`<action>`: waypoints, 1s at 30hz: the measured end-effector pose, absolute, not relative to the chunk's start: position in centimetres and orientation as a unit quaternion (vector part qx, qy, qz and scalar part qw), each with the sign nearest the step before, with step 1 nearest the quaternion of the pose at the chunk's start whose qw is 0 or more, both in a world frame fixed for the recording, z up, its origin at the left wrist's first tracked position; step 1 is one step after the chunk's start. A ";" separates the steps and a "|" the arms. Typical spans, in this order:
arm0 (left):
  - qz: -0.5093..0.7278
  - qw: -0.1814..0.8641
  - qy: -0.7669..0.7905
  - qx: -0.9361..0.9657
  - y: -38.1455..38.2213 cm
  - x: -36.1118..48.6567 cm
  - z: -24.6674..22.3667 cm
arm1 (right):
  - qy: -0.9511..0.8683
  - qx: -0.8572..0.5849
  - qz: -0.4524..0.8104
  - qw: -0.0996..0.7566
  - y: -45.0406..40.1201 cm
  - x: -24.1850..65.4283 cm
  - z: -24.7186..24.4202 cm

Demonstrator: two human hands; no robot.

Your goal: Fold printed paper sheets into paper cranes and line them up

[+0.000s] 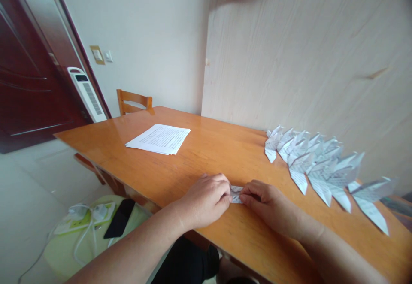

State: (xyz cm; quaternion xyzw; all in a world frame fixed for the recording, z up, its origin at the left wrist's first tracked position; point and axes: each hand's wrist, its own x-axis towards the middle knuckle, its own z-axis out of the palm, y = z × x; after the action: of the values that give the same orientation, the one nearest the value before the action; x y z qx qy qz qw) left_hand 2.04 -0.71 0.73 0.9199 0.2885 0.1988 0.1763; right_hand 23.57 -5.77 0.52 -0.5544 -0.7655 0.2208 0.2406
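Forearms [135, 241]: bare, both reaching in over the near edge of the table [219, 146].
Dark trousers [183, 262]: below the table's near edge.
Stool [58, 252]: pale green, beside the table's near left side and lower than its top; it bears a power strip [79, 223] with white plugs and cables, and a black phone [120, 219].
Left hand [207, 198]: over the table's near edge, fingers bent, gripping the left end of the folded paper.
Right hand [272, 202]: over the tabletop, thumb and fingers pinching the paper's right end.
Folded paper [237, 194]: small, printed, at the table's near edge, between the hands and partly hidden by them.
Paper figures [325, 164]: folded, printed, clustered on the table's right part.
Sheets [157, 139]: printed, stacked on the table's left part.
Chair [135, 98]: wooden, beyond the table's far left edge.
Door [28, 78]: dark red, left of the table.
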 end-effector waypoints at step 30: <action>0.183 0.178 0.305 0.917 -0.7 2.0 0.9 | -0.760 -0.507 0.322 0.250 -5.5 23.7 1.0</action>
State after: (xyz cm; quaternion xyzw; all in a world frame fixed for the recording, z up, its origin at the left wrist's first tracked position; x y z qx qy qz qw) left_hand 2.05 -0.71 0.86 0.9173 0.3052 0.1833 0.1782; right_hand 23.70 -5.51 1.00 -0.5070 -0.7595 0.3217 0.2502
